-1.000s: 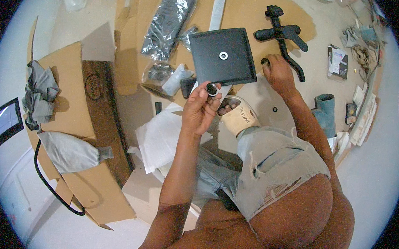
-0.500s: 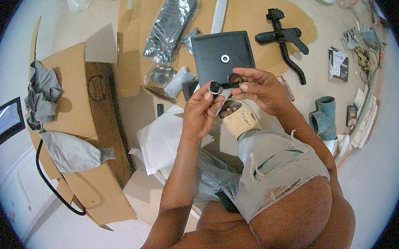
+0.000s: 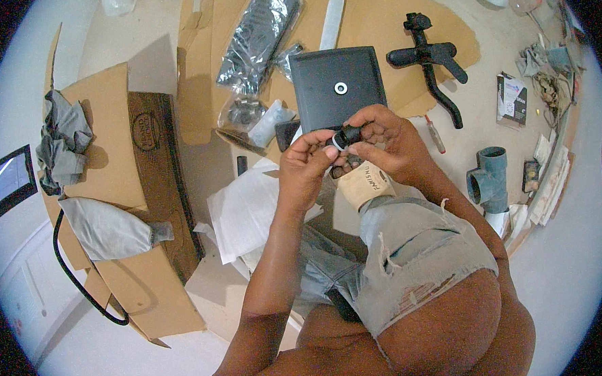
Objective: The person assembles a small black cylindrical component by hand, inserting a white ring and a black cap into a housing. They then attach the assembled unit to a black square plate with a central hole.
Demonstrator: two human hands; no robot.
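Observation:
In front of the square black shower head (image 3: pixel 338 108), my two hands meet over a small round black fitting. My left hand (image 3: pixel 305 167) pinches a black piece with a white ring (image 3: pixel 340 142) between thumb and fingers. Against it, my right hand (image 3: pixel 388 142) grips a black ring-shaped piece (image 3: pixel 351 133) from the other side. The two pieces touch or nearly touch; fingers hide the join. A black mixer tap (image 3: pixel 422 53) with a curved spout lies to the right on cardboard.
A large cardboard box (image 3: pixel 107 130) stands at left with grey cloth on it. Bagged black parts (image 3: pixel 256 37) lie far off. At right are a grey pipe tee (image 3: pixel 488 178), a screwdriver (image 3: pixel 436 136) and a packet (image 3: pixel 511 99). White foam sheets (image 3: pixel 244 208) lie near my left forearm.
My hands have come closer together, bringing the black ring piece up against the piece with the white ring. My right hand has turned over it. The surrounding things stay in place.

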